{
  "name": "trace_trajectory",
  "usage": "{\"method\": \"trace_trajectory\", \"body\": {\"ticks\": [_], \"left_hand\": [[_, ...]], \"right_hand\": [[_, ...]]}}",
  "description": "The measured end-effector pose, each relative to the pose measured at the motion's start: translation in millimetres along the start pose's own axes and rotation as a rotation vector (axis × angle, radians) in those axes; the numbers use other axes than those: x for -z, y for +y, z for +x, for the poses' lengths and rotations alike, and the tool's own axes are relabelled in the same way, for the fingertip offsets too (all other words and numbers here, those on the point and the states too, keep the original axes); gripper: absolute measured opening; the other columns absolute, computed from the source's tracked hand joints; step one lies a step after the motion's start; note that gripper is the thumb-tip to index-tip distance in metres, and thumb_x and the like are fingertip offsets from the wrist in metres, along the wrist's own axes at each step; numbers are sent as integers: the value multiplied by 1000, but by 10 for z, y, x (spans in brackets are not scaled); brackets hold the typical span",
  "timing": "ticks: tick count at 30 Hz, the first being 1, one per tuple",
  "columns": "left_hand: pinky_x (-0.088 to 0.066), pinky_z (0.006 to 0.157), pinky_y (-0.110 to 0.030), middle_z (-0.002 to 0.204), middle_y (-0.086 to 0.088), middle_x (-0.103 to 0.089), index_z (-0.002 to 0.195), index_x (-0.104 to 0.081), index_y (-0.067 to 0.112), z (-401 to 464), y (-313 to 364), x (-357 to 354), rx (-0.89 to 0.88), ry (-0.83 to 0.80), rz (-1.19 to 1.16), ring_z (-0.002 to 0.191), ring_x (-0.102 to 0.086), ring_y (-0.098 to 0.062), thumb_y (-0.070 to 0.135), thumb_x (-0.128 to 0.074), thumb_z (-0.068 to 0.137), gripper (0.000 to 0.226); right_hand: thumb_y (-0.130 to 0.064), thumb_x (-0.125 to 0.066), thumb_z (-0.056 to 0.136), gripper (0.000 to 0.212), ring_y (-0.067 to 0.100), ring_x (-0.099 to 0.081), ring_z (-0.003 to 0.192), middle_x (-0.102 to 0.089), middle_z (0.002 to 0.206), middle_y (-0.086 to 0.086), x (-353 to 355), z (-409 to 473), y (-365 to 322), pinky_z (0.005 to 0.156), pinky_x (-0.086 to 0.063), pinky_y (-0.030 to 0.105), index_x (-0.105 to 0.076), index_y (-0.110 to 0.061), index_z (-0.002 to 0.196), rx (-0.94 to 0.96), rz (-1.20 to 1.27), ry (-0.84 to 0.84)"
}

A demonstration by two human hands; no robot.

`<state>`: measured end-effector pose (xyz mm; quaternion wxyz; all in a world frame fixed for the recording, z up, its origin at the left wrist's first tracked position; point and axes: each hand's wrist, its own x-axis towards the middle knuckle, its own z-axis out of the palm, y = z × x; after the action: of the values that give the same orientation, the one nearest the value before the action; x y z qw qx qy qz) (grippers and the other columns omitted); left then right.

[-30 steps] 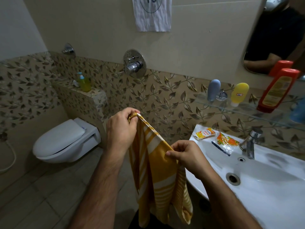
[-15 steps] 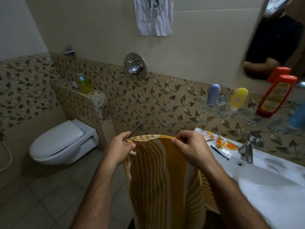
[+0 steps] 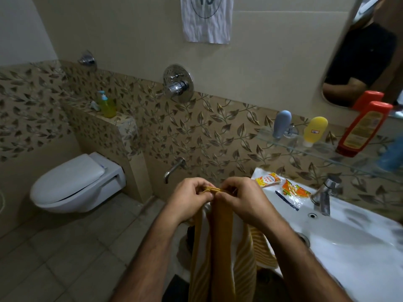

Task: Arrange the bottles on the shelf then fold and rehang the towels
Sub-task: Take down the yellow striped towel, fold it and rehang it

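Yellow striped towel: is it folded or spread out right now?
Folded lengthwise. The left hand and right hand pinch the yellow-and-white striped towel's top corners together, so it hangs narrow.
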<state>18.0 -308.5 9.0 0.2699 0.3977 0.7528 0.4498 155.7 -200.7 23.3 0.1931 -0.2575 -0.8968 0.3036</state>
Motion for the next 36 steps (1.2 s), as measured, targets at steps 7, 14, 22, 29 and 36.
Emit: {"method": "trace_trajectory", "body": {"ticks": [7,14,22,29,36], "left_hand": [[-57,76,-28,83,9,-72,89,-73,25,20,151,65,-16,288,22,82,-67,-7,16,-67,85,12],[-56,77,-33,84,13,-70,90,-72,27,64,145,222,-13,391,120,85,-65,-7,18,-66,84,13],[-41,59,-15,77,20,-59,92,-67,33,7,222,412,-18,488,268,70,-52,9,20,-63,89,13],[-35,55,-14,79,20,-59,94,-67,32,6,207,428,-18,483,278,70,-52,7,20,-63,90,14],[-40,57,-20,85,14,-61,93,-65,33,62,32,449,81,409,240,81,-56,-1,21,-62,91,12]], "right_hand": [[-10,-79,79,20,17,-67,63,-71,78,11,21,-112,172,51,-50,22,-64,-5,91,-346,679,-359],[-13,-80,79,15,15,-69,72,-72,80,5,-19,-92,260,55,-51,21,-67,-10,85,-400,589,-384],[-16,-84,73,16,18,-67,70,-71,75,5,-30,-131,310,69,-57,38,-68,-16,72,-396,263,-127],[-30,-77,82,10,6,-65,75,-71,75,-8,85,-168,340,66,-52,28,-72,-25,75,-333,84,40],[-31,-67,91,24,13,-57,65,-64,68,3,172,-188,373,62,-45,32,-69,-10,78,-314,264,-85]]}}
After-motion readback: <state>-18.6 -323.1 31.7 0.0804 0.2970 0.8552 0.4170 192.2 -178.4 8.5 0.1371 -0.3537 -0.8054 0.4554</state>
